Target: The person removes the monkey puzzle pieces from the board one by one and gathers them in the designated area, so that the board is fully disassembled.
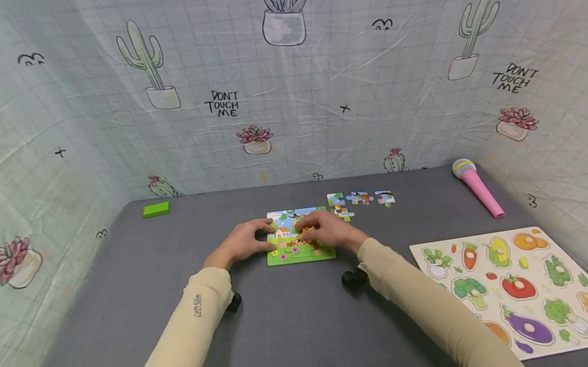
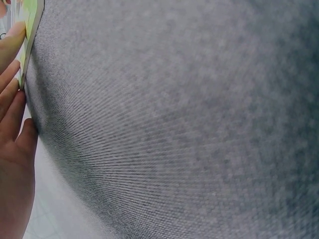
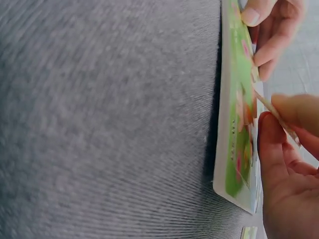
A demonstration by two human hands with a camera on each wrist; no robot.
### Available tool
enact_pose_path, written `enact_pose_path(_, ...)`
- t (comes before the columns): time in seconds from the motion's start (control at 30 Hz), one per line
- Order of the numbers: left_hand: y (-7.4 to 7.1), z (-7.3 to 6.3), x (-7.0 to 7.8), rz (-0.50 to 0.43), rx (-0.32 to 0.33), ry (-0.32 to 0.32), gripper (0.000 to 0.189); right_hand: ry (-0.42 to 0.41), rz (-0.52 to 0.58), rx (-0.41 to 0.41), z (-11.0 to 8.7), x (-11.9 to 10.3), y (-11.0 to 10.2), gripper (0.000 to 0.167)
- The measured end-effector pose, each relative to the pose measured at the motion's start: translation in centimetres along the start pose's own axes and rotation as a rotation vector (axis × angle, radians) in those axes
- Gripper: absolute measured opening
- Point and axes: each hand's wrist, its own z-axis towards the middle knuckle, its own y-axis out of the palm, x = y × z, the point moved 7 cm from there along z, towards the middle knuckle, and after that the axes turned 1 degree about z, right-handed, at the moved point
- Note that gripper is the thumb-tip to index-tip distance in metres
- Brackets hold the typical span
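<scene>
A jigsaw puzzle board with a green meadow and a house lies flat on the grey table. My left hand rests at its left side, thumb on the top face and the other fingers, fairly straight, against the edge. Over the right part of the board, my right hand pinches a thin puzzle piece between thumb and fingers. In the right wrist view the piece tilts, its lower edge at the board's surface. Fingers hide most of its picture.
Several loose puzzle pieces lie behind the board to the right. A vegetable board lies at the front right, with a pink toy microphone beyond it. A green block sits at the back left. A patterned cloth surrounds the table.
</scene>
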Motion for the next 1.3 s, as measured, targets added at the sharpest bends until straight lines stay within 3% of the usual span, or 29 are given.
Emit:
enact_pose_path(0.27, 0.2, -0.2, 0.1, 0.002, 0.018, 0.002, 0.045, 0.123, 0.192, 0.122, -1.2, 1.6, -1.7, 0.039)
enact_pose_path(0.7, 0.5, -0.5, 0.1, 0.011, 0.041, 0.016, 0.046, 0.214, 0.208, 0.257, -4.9, 5.3, -7.0, 0.042)
enact_pose_path(0.93, 0.6, -0.5, 0.1, 0.008, 0.041, 0.005, 0.044, 0.32, 0.204, 0.338, -6.8, 7.7, -9.6, 0.044)
enact_pose_path(1.1, 0.4, -0.7, 0.4, -0.007, 0.045, 0.029, 0.045, 0.371, 0.189, 0.352, -7.4, 9.2, -10.4, 0.044)
enact_pose_path(1.3, 0.1, -1.2, 0.8, -0.015, 0.062, 0.08, 0.047, 0.384, 0.17, 0.301, -7.3, 9.7, -10.4, 0.043)
